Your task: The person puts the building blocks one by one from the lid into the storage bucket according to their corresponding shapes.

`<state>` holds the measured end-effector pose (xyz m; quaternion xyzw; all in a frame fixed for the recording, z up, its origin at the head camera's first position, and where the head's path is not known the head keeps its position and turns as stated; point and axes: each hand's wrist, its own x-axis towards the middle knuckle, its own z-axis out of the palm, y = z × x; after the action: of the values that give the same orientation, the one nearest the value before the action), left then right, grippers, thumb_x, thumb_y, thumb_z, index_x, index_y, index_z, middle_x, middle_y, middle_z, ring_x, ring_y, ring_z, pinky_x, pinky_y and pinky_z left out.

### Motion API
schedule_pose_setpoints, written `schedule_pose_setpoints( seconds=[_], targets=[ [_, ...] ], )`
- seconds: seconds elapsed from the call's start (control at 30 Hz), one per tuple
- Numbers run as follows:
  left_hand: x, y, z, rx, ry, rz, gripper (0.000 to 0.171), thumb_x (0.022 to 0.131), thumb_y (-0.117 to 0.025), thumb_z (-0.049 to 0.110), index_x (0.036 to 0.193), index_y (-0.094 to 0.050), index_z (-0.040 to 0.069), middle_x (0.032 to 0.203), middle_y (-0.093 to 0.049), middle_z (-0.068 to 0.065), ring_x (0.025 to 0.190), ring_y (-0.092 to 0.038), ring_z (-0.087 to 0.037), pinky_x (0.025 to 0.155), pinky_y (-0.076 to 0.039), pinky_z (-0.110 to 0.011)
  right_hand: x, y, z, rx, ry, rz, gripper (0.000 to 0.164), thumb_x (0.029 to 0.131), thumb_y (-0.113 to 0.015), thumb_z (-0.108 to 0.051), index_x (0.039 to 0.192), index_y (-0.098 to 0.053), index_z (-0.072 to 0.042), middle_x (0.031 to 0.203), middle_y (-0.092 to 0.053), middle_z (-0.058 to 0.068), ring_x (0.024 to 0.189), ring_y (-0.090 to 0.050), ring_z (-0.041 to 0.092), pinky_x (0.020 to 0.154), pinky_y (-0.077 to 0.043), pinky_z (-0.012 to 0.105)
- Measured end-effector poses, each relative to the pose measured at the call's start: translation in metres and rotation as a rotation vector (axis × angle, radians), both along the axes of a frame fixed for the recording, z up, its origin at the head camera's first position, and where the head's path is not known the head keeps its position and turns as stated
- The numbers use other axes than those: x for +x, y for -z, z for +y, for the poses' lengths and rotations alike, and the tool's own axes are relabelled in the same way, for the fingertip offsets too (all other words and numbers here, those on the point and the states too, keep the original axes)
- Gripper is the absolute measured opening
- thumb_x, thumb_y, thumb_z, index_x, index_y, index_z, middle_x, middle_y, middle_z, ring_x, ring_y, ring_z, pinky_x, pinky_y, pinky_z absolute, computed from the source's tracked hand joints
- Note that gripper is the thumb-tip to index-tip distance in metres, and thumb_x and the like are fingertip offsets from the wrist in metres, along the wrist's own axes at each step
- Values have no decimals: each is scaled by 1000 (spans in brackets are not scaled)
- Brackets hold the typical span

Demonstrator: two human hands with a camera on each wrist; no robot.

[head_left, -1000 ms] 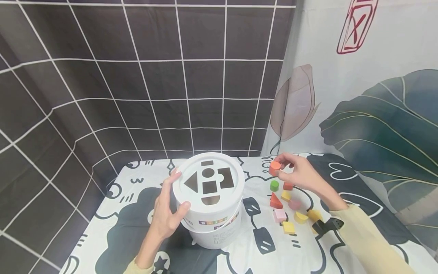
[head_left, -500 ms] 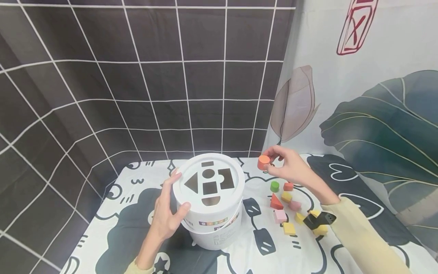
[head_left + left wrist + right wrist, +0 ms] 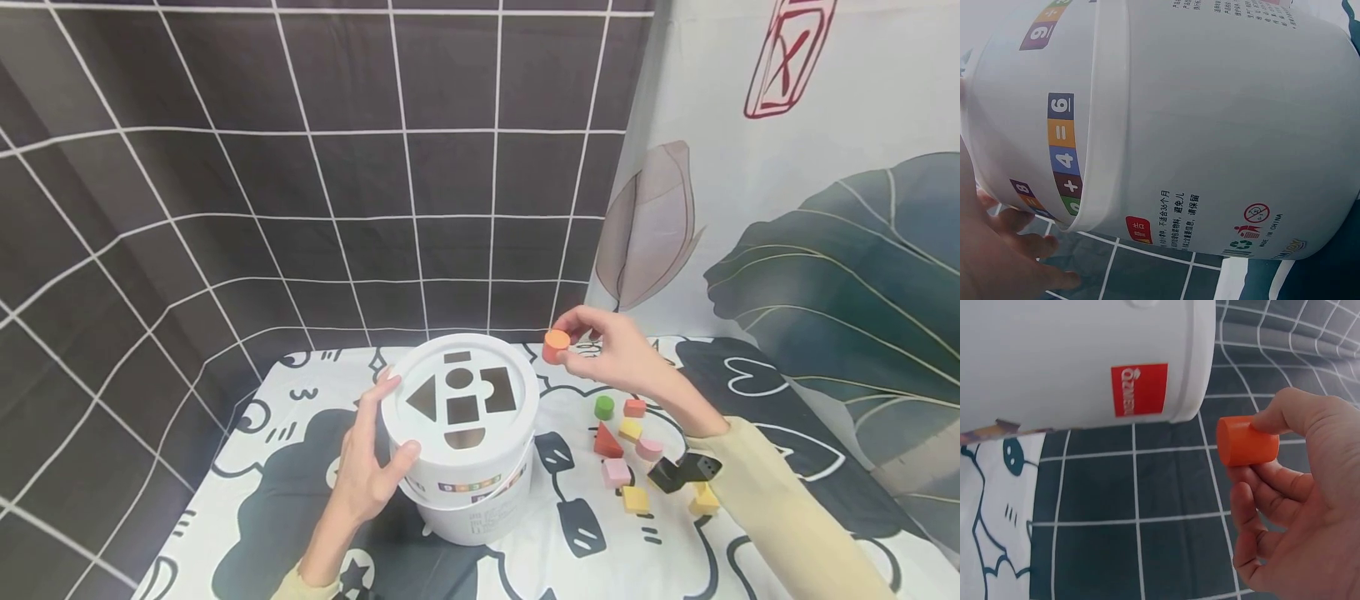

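Observation:
An orange cylinder block (image 3: 556, 346) is pinched between the thumb and fingers of my right hand (image 3: 618, 354), in the air just right of the white bucket. The right wrist view shows the same orange cylinder (image 3: 1241, 447) on its side beside the bucket's rim. The white shape-sorter bucket (image 3: 474, 518) stands upright on the cloth. Its lid (image 3: 408, 442) has several cut-outs, among them a triangle, a circle and a square. Against the bucket's left side rests my left hand (image 3: 365, 462), fingers spread, thumb and index fingertips at the lid's edge.
Several loose blocks lie right of the bucket: a green cylinder (image 3: 603, 407), a red triangle (image 3: 608, 441), a pink block (image 3: 617, 472) and yellow blocks (image 3: 635, 500). Behind the patterned cloth (image 3: 300, 450) hangs a dark gridded curtain (image 3: 442, 175).
My right hand has carried the orange cylinder left and slightly up, from above the loose blocks to near the bucket. The left hand and bucket have stayed in place.

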<state>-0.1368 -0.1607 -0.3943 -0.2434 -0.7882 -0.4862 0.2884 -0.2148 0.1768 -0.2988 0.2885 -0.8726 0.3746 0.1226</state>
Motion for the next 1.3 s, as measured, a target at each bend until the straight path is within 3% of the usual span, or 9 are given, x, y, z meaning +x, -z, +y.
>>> schedule_pose_setpoints(
  seconds=[0.43,0.7,1.0,1.3],
  targets=[
    [-2,1,0,-7,4,-1,71,78,-63,25,145,-46,8,156,-39,-15,141,-38,-40,104,-26,-69,-2,-12,-21,-2,-59,-30,27,80,-74,-7,107,-67,-9,94,-68,-2,88,-61,18,80,-50,42],
    [-1,2,-1,-9,-4,-13,72,78,-62,25,145,-45,8,156,-38,-15,140,-38,-39,104,-27,-69,-4,-11,-39,-2,-113,-18,26,80,-75,-11,106,-69,-10,93,-68,-5,88,-60,15,79,-49,40],
    [-1,1,0,-6,0,-8,71,78,-62,24,145,-45,9,156,-39,-15,141,-37,-39,104,-27,-69,-8,-11,-58,-18,-206,-9,25,80,-74,-10,105,-69,-10,92,-68,-6,89,-63,22,79,-51,41],
    [-1,1,-1,-7,-6,-23,72,78,-61,25,146,-44,9,156,-38,-15,141,-37,-40,104,-26,-69,-10,-10,-74,-20,-240,-9,24,79,-74,-7,103,-70,-8,91,-68,-4,85,-62,18,79,-50,39]
  ],
)
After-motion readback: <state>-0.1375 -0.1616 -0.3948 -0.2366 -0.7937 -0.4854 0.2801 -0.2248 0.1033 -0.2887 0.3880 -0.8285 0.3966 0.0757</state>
